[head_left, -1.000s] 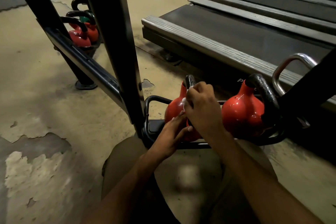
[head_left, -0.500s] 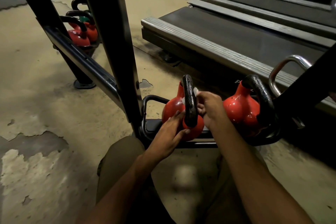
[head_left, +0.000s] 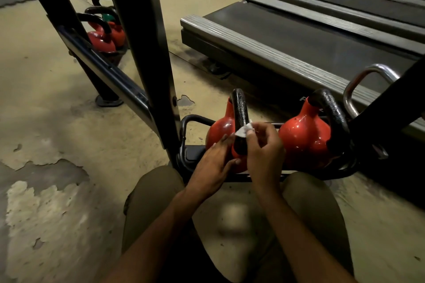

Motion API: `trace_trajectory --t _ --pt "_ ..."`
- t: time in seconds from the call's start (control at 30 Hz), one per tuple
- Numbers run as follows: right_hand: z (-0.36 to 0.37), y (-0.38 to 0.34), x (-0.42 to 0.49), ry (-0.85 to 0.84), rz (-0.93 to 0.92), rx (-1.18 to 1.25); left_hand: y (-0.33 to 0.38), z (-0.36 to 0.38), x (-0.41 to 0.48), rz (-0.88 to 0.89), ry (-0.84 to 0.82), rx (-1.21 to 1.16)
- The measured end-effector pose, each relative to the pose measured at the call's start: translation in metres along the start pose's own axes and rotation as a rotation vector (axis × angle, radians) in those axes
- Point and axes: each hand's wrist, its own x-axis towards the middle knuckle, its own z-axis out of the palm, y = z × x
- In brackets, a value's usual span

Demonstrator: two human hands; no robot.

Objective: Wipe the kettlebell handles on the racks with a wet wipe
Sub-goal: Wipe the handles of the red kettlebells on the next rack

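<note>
Two red kettlebells with black handles sit on the low black rack (head_left: 190, 156) in front of my knees. The left kettlebell (head_left: 218, 131) has its handle (head_left: 239, 110) standing upright. My right hand (head_left: 264, 151) pinches a small white wet wipe (head_left: 245, 130) against the right side of that handle. My left hand (head_left: 213, 163) rests with straight fingers on the kettlebell's red body, below the handle. The right kettlebell (head_left: 303, 135) stands untouched beside my right hand.
A thick black rack post (head_left: 147, 53) rises just left of the kettlebells. More red kettlebells (head_left: 103, 37) sit on the far rack end at upper left. A treadmill deck (head_left: 287, 37) lies behind the rack. A chrome handle (head_left: 358, 80) pokes up at right. The floor paint is peeling.
My right hand came off the top of the handle and moved down its right side with the wipe, which now shows. My left hand stays on the kettlebell body.
</note>
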Motion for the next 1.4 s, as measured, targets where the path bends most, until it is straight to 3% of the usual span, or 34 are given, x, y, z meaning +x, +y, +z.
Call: trace_trajectory --t 0.13,0.2,0.27,0.37,0.43,0.5,0.57,0.7,0.8,0.9,0.97,1.07,1.13,1.23,1.3,1.4 --pt "0.007 -0.009 0.031 -0.111 0.499 0.327 -0.009 -0.003 -0.004 -0.009 -0.029 0.149" --pt "0.002 -0.02 0.037 -0.186 0.612 0.468 -0.012 -0.004 -0.008 -0.011 -0.041 0.175" --pt "-0.003 -0.021 0.032 -0.199 0.583 0.495 -0.014 -0.001 -0.012 -0.035 -0.049 0.168" --pt "-0.003 -0.008 0.013 -0.064 0.259 0.169 -0.014 0.0 -0.015 -0.046 -0.043 0.125" --pt "0.0 -0.001 0.004 -0.05 -0.136 -0.099 -0.011 0.0 -0.016 -0.038 -0.027 0.082" --pt "0.0 0.003 0.011 -0.158 -0.514 -0.353 -0.01 -0.002 -0.017 -0.024 -0.004 0.032" --pt "-0.003 0.003 0.03 -0.334 -0.777 -0.575 -0.01 -0.002 -0.019 -0.001 0.019 -0.001" --pt "-0.008 -0.008 0.054 -0.607 -1.102 -0.879 -0.014 -0.002 -0.018 -0.037 0.011 -0.002" --pt "-0.019 -0.002 0.045 -0.623 -1.161 -0.876 -0.017 0.0 -0.017 -0.027 0.007 0.01" --pt "-0.03 0.013 0.017 -0.378 -0.946 -0.619 -0.014 -0.001 -0.017 -0.03 -0.027 0.029" --pt "-0.028 0.012 -0.005 -0.191 -0.635 -0.392 -0.013 -0.002 -0.016 -0.045 -0.039 0.025" --pt "-0.014 0.006 -0.012 -0.045 -0.073 -0.059 -0.015 -0.001 -0.015 -0.065 -0.054 0.054" --pt "-0.003 0.001 0.005 -0.079 0.185 0.108 -0.016 -0.001 -0.015 -0.067 -0.054 0.057" --pt "0.001 -0.011 0.039 -0.282 0.493 0.4 -0.014 -0.001 -0.015 -0.063 -0.055 0.044" --pt "-0.002 -0.013 0.055 -0.38 0.606 0.474 -0.013 -0.001 -0.015 -0.056 -0.046 0.035" --pt "-0.01 -0.005 0.053 -0.414 0.626 0.539 -0.013 0.0 -0.015 -0.061 -0.045 0.037"
